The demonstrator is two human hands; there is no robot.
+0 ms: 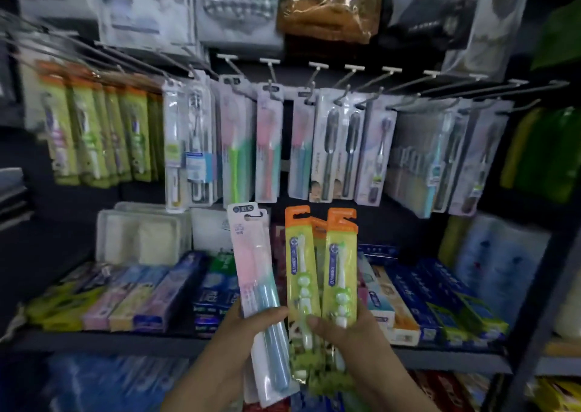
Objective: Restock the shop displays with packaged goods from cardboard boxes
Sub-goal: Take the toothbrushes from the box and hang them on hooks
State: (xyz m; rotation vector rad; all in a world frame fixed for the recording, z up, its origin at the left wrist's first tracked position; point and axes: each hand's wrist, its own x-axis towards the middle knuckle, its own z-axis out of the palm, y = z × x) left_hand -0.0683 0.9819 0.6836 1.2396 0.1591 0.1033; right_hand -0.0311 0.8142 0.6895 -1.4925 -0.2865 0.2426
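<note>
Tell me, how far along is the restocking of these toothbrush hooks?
Mostly stocked already: the hooks carry rows of toothbrush packs, and toothpaste boxes line the shelf below. In hand: the left hand grips a pink-and-blue toothbrush pack, and the right hand grips several green packs with orange tops. Left to do: hang these; matching green packs hang at upper left. No cardboard box is in view.
</note>
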